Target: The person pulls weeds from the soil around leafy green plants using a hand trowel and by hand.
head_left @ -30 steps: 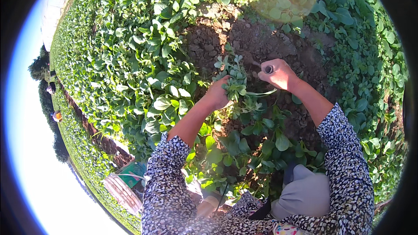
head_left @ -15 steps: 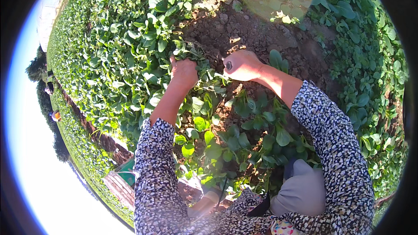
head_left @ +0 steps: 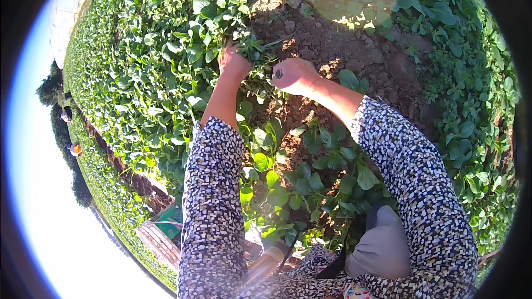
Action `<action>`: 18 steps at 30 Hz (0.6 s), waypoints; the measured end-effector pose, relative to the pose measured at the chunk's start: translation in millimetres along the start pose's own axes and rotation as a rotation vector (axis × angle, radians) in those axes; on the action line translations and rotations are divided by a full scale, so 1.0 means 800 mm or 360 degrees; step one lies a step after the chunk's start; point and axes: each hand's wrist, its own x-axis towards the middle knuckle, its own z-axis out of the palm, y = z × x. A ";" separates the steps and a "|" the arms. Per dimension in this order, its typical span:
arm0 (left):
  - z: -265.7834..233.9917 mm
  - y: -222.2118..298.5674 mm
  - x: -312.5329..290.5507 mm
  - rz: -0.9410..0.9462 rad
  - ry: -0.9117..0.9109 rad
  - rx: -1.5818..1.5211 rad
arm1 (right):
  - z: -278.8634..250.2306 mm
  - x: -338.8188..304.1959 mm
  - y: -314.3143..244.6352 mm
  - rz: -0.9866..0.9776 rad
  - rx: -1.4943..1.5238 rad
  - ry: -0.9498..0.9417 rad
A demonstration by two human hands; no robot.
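My left hand [head_left: 234, 63] is closed on leafy green stems [head_left: 254, 50] at the edge of the dense plants, its fingertips partly hidden by leaves. Just right of it, my right hand [head_left: 296, 76] makes a fist low over the soil. A dark, round end [head_left: 278, 73] like that of a handle shows at the fist's left side; whatever else it holds is hidden. Bare brown soil [head_left: 332, 44] lies beyond my right hand. Broad-leaved green plants [head_left: 310, 180] grow between my forearms.
Thick green plants [head_left: 149, 66] cover the left side, and more leafy rows [head_left: 454, 77] stand on the right. My grey-clad knee [head_left: 385, 246] is at the lower edge. A green container [head_left: 169, 221] sits at lower left. Far left, a person in orange [head_left: 75, 149] is in the field.
Both hands have moved a little away from me, the right one also leftward, closer to the left. The leafy stems at my left hand have shifted with it.
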 end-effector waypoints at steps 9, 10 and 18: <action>0.006 -0.050 -0.018 0.0155 -0.0010 -0.0266 | 0.003 -0.004 -0.031 -0.0081 -0.0229 -0.0176; 0.003 -0.031 -0.036 0.0281 -0.0006 -0.0554 | -0.004 -0.020 -0.007 -0.0009 -0.0100 -0.0151; 0.040 0.021 -0.220 -0.0096 -0.0474 -0.1850 | -0.066 -0.138 0.051 0.0239 0.0190 0.0093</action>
